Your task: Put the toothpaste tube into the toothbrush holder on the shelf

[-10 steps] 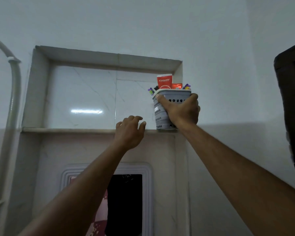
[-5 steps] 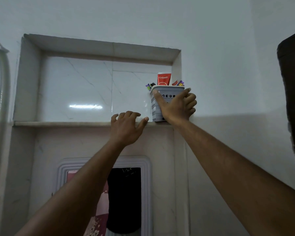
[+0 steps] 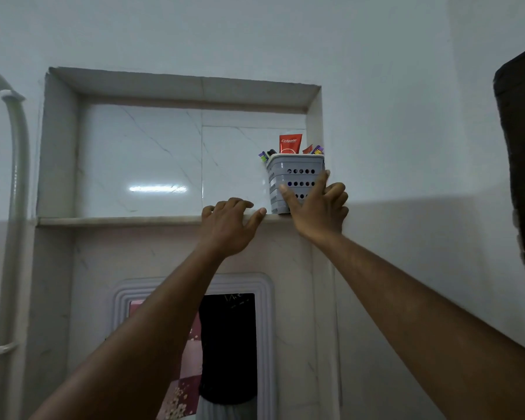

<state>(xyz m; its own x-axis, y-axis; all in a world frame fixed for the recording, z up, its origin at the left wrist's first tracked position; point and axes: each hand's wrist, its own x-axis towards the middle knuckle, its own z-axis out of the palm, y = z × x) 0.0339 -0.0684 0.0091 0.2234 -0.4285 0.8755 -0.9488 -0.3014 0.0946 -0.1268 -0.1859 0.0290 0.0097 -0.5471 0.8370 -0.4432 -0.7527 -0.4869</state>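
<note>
A grey perforated toothbrush holder (image 3: 294, 172) stands at the right end of the marble shelf (image 3: 119, 221), against the niche's right wall. A red toothpaste tube (image 3: 290, 144) sticks upright out of its top, among several toothbrush heads. My right hand (image 3: 319, 207) is in front of the holder's lower part, thumb and forefinger spread and touching its front, the grip loosened. My left hand (image 3: 229, 225) rests with its fingers curled over the shelf's front edge, just left of the holder, holding nothing.
The shelf sits in a recessed niche with glossy marble tiles (image 3: 140, 159). A white pipe (image 3: 15, 207) runs down the left wall. Below hangs a white-framed mirror (image 3: 228, 344). A dark door frame (image 3: 522, 177) stands at the right.
My right hand has let go of the holder's rim, slid down its front and spread its fingers. The holder now stands set back on the shelf. My left hand stays at the shelf edge.
</note>
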